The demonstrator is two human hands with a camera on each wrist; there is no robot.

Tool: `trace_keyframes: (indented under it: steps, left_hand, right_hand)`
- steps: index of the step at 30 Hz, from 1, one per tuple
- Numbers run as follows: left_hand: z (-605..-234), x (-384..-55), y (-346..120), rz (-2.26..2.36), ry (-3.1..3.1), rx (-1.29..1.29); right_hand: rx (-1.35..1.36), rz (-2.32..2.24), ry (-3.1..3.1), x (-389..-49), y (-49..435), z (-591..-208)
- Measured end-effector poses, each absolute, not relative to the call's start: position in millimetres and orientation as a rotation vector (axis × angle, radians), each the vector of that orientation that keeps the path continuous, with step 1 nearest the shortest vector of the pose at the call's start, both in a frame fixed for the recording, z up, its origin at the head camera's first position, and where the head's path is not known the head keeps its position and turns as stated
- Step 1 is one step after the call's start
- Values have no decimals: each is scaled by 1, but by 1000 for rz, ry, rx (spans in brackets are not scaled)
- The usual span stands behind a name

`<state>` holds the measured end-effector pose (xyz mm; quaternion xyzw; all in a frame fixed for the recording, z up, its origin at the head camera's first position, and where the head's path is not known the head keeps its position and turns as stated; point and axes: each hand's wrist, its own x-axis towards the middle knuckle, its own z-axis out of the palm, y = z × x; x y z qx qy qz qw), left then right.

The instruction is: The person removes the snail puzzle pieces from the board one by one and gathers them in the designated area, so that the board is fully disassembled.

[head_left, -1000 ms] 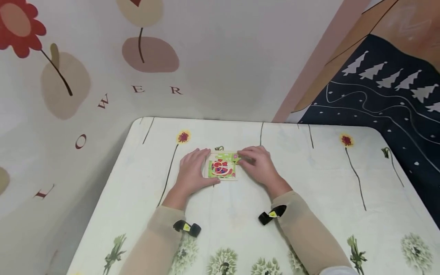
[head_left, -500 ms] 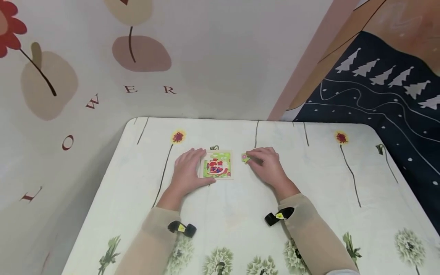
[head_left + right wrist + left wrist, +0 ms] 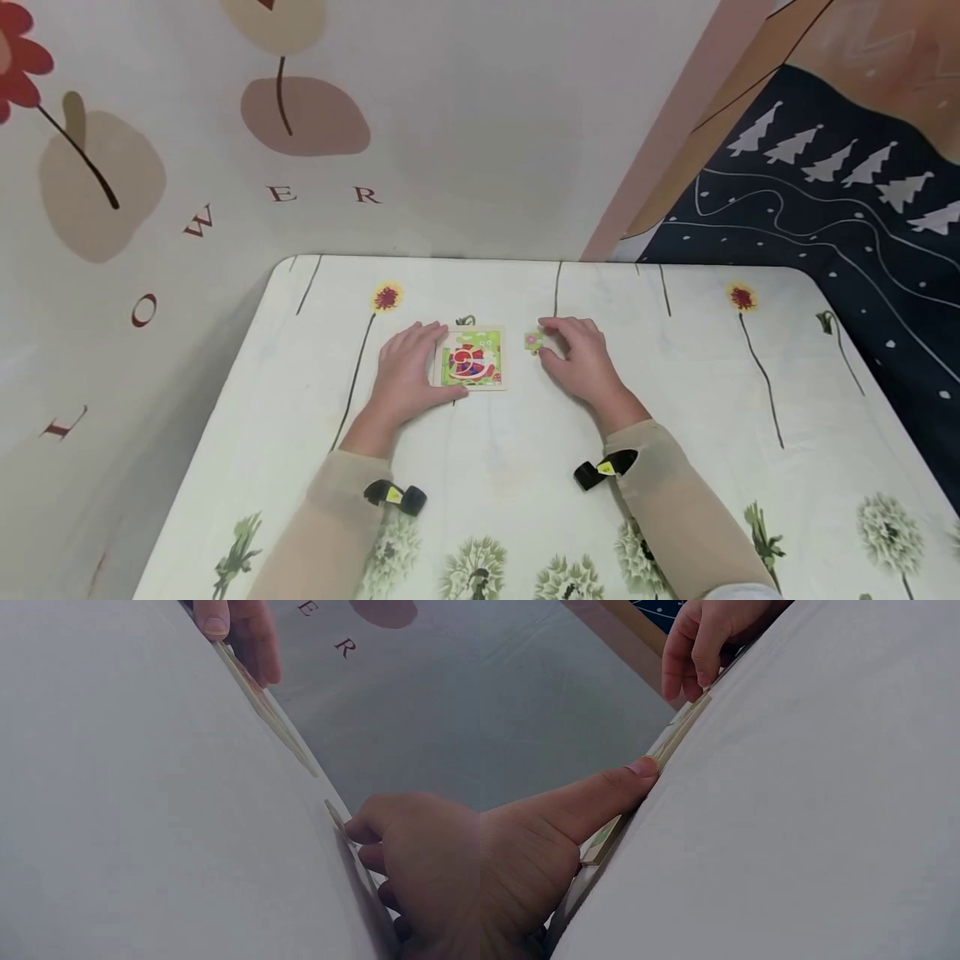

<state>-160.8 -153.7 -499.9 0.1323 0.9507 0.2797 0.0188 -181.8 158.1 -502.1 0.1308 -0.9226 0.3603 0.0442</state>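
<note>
Board [image 3: 476,363]: where's it at & what's it look like?

— Flat on table [image 3: 510,483], nr far edge, bit L of middle. Square, pale wood rim, green pic w/ red, blue & white swirl. Thin slab, seen nearly edge-on from both wrists.

— Which way's it pointing?

— Sides run approx parallel to table's far edge. Sides look abt equal, so no clear long axis. Pic's too small to say which way it faces.

— And the piece [image 3: 533,341]?

— Tiny, green, pink flower on it, approx square. Lies just R of board, gap btwn, approx midway btwn table's L & R edges. Looks like a wee nub on its side twd table's near edge. Long axis: can't tell.

— L hand [image 3: 407,371]?

— Has hold of board: thumb on its near edge, fingers at its far L corner, wide span btwn.

— R hand [image 3: 581,358]?

— At piece's R side, thumb & fingertips parted, no grip on anything. Thumb tip's right by piece; touching or not, can't tell.

— Anything else?

— Beige sleeves [image 3: 330,521] on both arms, black bands [image 3: 395,496] w/ yellow tags nr the wrists. Flower prints on table; wall [image 3: 480,183] past its far edge has letters.
</note>
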Motion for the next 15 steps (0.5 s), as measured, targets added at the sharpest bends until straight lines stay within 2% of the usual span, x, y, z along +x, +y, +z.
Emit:
trace_keyframes:
  steps: [15]
  left_hand:
    - [-501, -163, -153, 853, 2953, 409]
  right_hand:
    - [432, 905, -2821, -179, 130, -500]
